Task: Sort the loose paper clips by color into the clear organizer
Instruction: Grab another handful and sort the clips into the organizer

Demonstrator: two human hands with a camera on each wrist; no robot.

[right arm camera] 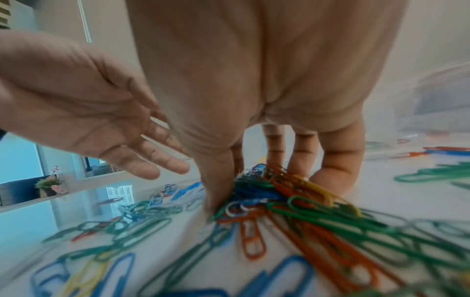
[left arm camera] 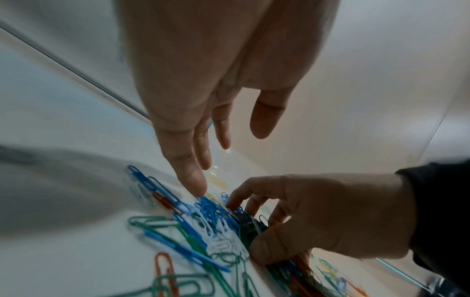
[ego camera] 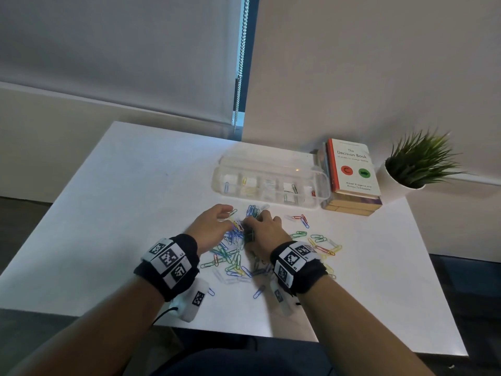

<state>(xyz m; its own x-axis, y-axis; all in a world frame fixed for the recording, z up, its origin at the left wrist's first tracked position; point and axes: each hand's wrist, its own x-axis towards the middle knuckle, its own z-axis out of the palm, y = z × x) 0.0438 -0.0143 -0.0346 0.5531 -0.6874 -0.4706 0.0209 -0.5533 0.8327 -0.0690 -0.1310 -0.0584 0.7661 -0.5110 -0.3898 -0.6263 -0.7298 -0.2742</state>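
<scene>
Two hands over clip pile (ego camera: 238, 253) at tabletop (ego camera: 122, 199) centre. Right hand (ego camera: 267, 229) fingers (right arm camera: 276, 152) and thumb curled, pinching bunch of mixed clips against tabletop. Left hand (ego camera: 212, 226) fingers (left arm camera: 190, 170) straight, slightly spread, tips just above blue clips. Organizer (ego camera: 271, 180) beyond pile, lid open, few clips inside, beside books (ego camera: 352, 175).

Three views of one white table (ego camera: 135, 185)

The head view looks down and forward from above. Each wrist view sits very near the table, looking along its own hand; both share the paper clips (left arm camera: 216, 221) pile and the opposite hand.
</scene>
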